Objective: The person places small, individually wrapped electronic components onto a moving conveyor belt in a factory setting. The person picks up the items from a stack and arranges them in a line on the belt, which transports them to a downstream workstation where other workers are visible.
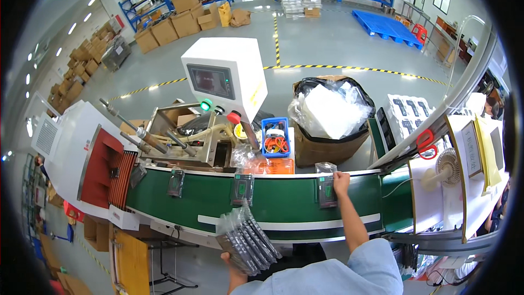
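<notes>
Your right hand [341,177] is stretched way out over the green conveyor belt [284,199], with the fingers curled down on the top edge of a small bagged packet [327,190] lying flat on the belt. I can't tell if you're pinching it or just pressing it down, since the fingertips are tucked behind the hand. Your left hand [232,267] is down at the near edge, closed around a fat fanned-out stack of packets [248,240] in clear bags. The stack leans over the belt rail and the top ones are splaying apart. That's the first thing I'd worry about: slick bags plus a one-handed grip, and a couple could slide off the fan onto the floor or onto the belt crooked. Second thing is spacing. There's a second packet [242,188] mid-belt and a third packet [176,183] close to the red mouth of the white machine [82,153] on the left. If the one under your right hand lands skewed, or hangs up against the far rail where it sits now, it could go in askew, or bunch up with the next one. Also, with that long reach your light blue sleeve [376,265] hangs right over the belt edge, so it could drag a packet out of line.
</notes>
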The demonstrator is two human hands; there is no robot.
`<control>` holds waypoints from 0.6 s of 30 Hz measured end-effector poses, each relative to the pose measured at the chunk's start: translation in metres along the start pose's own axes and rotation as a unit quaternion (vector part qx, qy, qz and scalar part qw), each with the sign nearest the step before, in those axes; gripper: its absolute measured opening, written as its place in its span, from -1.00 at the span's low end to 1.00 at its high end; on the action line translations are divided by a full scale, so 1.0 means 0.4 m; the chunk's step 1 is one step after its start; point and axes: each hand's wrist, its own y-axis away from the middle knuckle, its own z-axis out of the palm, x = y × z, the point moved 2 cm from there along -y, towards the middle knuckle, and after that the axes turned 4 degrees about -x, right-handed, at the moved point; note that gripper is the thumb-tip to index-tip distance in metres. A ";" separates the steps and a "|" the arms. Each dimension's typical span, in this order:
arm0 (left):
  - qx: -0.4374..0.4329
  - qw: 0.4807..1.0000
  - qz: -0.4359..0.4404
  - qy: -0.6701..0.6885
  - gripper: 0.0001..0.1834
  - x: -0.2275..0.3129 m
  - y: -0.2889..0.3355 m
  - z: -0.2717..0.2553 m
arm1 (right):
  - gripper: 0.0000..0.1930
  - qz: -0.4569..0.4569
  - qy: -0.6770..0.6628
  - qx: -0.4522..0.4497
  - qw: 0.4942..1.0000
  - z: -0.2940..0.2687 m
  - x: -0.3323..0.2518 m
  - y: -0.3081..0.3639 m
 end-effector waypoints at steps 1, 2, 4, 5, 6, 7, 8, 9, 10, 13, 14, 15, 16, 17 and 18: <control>0.000 1.000 -0.013 -0.003 -0.34 -0.007 0.000 -0.003 | -0.80 -0.020 0.051 0.029 0.998 0.030 -0.010 0.009; 0.003 1.000 -0.015 -0.007 -0.34 -0.008 0.008 -0.009 | -0.79 0.002 0.036 0.025 0.999 0.062 -0.035 0.020; 0.007 1.000 -0.025 -0.015 -0.34 -0.009 0.017 -0.013 | -0.77 0.048 0.006 0.020 0.999 0.079 -0.115 0.048; 0.006 0.999 -0.033 -0.019 -0.34 -0.014 0.019 -0.011 | -0.77 0.042 0.016 0.011 0.999 0.087 -0.122 0.052; 0.004 0.999 -0.043 -0.023 -0.34 -0.018 0.015 -0.006 | -0.77 0.035 0.025 0.003 0.999 0.095 -0.129 0.056; 0.002 0.998 -0.054 -0.025 -0.34 -0.022 0.015 -0.005 | -0.76 0.029 0.034 -0.005 0.999 0.102 -0.136 0.060; 0.002 0.998 -0.063 -0.028 -0.34 -0.024 0.017 -0.007 | -0.75 0.025 0.030 0.026 0.999 0.106 -0.166 0.075; 0.003 0.997 -0.068 -0.034 -0.34 -0.023 0.018 -0.007 | -0.72 0.007 0.010 0.005 1.000 0.094 -0.209 0.096; 0.004 0.996 -0.076 -0.035 -0.34 -0.024 0.021 -0.008 | -0.70 -0.009 -0.010 -0.016 1.000 0.080 -0.250 0.120; 0.009 0.995 -0.092 -0.044 -0.34 -0.025 0.034 -0.021 | -0.63 -0.051 -0.215 -0.343 0.913 -0.004 -0.406 0.235; 0.011 0.994 -0.104 -0.045 -0.34 -0.029 0.035 -0.025 | -0.62 -0.033 -0.280 -0.456 0.844 -0.019 -0.448 0.284; 0.015 0.993 -0.107 -0.045 -0.34 -0.026 0.044 -0.032 | -0.63 -0.047 -0.296 -0.510 0.806 -0.040 -0.489 0.329; 0.017 0.992 -0.115 -0.043 -0.34 -0.026 0.053 -0.035 | -0.64 -0.057 -0.308 -0.560 0.767 -0.069 -0.529 0.374; 0.024 0.992 -0.114 -0.047 -0.34 -0.021 0.066 -0.039 | -0.65 -0.103 -0.290 -0.574 0.759 -0.105 -0.578 0.408; 0.023 0.991 -0.122 -0.049 -0.34 -0.021 0.067 -0.039 | -0.66 -0.129 -0.269 -0.554 0.777 -0.106 -0.577 0.412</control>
